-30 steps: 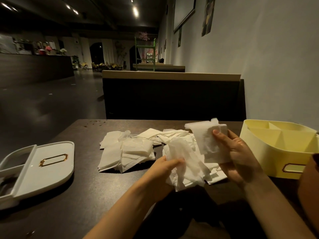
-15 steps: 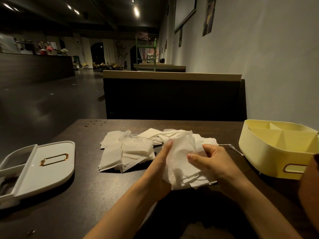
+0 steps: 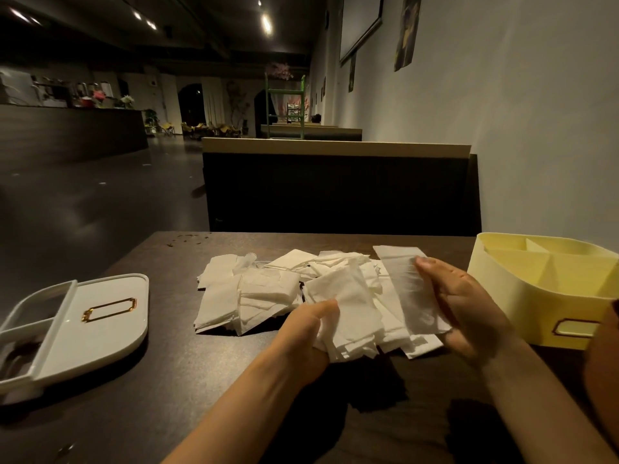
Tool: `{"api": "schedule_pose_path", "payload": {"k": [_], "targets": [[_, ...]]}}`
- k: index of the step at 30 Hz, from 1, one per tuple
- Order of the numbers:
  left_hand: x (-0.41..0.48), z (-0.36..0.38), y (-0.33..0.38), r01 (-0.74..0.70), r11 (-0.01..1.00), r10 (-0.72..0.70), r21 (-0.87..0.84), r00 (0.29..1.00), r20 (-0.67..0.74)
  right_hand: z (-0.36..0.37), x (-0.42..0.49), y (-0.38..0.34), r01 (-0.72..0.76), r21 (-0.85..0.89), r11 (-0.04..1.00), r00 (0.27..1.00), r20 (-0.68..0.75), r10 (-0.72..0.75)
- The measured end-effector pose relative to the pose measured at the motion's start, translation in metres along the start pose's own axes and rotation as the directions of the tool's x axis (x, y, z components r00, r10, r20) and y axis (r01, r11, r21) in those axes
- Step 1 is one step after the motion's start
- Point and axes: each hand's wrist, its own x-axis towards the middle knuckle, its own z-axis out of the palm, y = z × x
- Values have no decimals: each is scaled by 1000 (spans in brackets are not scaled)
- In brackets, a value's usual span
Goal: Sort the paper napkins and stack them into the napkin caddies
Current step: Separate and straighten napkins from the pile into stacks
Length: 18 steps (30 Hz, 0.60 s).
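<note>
A loose heap of white paper napkins (image 3: 254, 289) lies on the dark table (image 3: 174, 380). My left hand (image 3: 311, 333) grips a fanned bunch of napkins (image 3: 348, 316) just above the table. My right hand (image 3: 465, 306) pinches one long napkin (image 3: 407, 283) by its right edge, thumb on top, lifted beside the bunch. A yellow divided caddy (image 3: 522, 296) stands at the right, its compartments bare. A white caddy (image 3: 87, 323) with a gold label frame lies at the left.
A dark booth bench (image 3: 338, 192) stands across the table, with the wall (image 3: 502, 128) on the right. A brown rounded thing (image 3: 603, 370) shows at the right edge, near the yellow caddy. Crumbs dot the table's far left corner.
My right hand has drawn one napkin out of the bunch and lifted it to the right. The left hand keeps hold of the bunch, now fanned lower toward the table.
</note>
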Motion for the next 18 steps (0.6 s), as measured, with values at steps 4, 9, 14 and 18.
{"api": "schedule_pose_path", "payload": {"k": [4,9,14,18], "targets": [[0,4,-3,-68,982,72,174,997,-18,10,-2,4,-51,33,998,997,68,48],[-1,11,-3,-41,979,43,201,999,-5,19,1,16,-52,-53,997,994,-102,47],[-2,11,-6,-14,983,20,182,999,-30,28,3,27,-91,-33,995,989,-122,86],[-3,12,-8,5,990,-10,140,999,35,32,3,34,-89,-93,992,988,-137,75]]}}
